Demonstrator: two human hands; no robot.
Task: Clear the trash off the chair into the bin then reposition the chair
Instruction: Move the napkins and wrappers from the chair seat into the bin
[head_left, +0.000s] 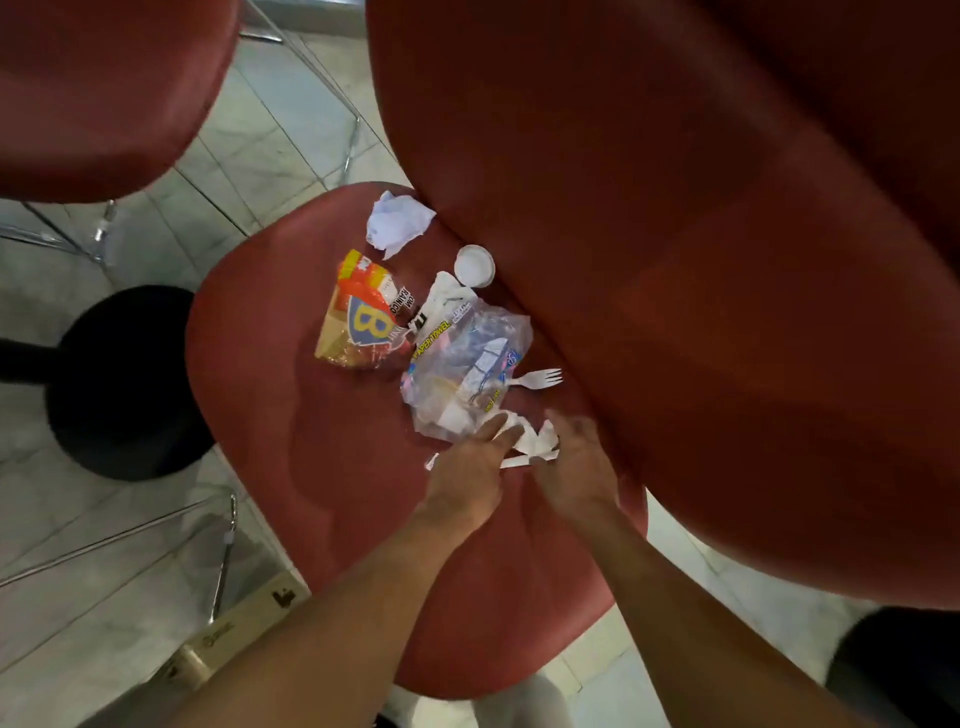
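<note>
Trash lies on the seat of a red chair (322, 467): a crumpled white paper (397, 223), a small white cup lid (474, 266), an orange and yellow snack bag (363, 317), a clear paper-towel wrapper (467, 364), a white plastic fork (540, 379) and torn white paper scraps (535, 441). My left hand (467, 467) reaches with straight fingers onto the scraps beside the wrapper's near edge. My right hand (576, 462) lies over the scraps from the right; its fingertips are blurred and partly hidden.
The chair's red backrest (675, 260) fills the right and top. Another red chair (104, 88) stands at top left. A round black base (124, 384) sits on the tiled floor at left. Metal chair legs (223, 561) and a cardboard piece (244, 623) lie near bottom left.
</note>
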